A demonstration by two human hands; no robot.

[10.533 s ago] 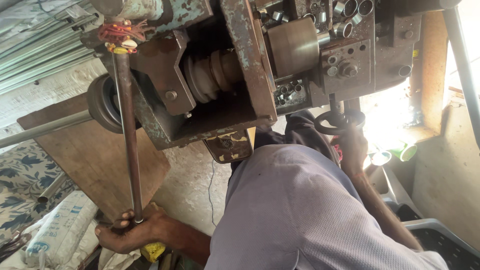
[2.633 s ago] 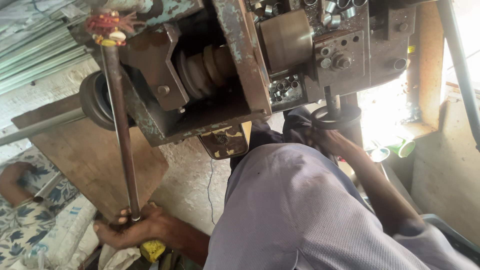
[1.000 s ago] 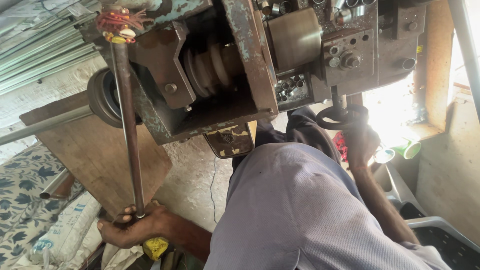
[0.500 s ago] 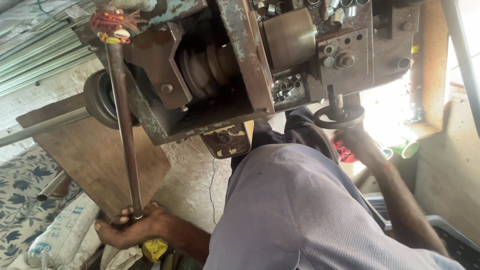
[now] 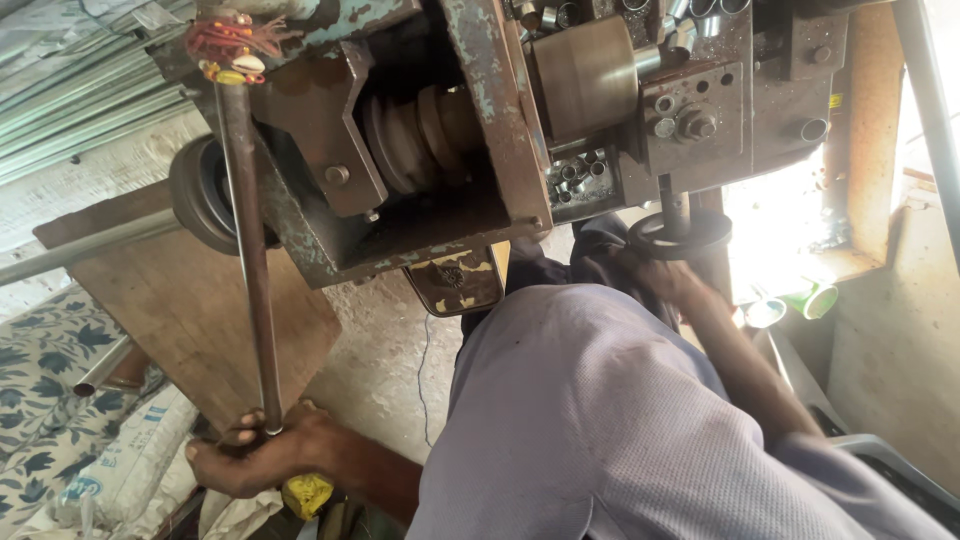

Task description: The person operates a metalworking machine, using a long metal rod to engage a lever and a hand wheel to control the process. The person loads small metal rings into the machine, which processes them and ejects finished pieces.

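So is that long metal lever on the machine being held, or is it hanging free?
Held. The left hand is wrapped around the lower end of the long lever, fingers curled over its tip.

left hand [image 5: 262,458] grips lever [image 5: 250,260] | right hand [image 5: 655,275] on handwheel [image 5: 682,234]

A brown wooden board [image 5: 190,300] leans at centre left, over a blue floral cloth [image 5: 40,420] in the lower left corner. A white woven sack [image 5: 130,470] lies beside the cloth. At right, under the bright opening, sit what look like green-rimmed cups [image 5: 810,298]. Grey corrugated sheeting [image 5: 70,90] fills the upper left.
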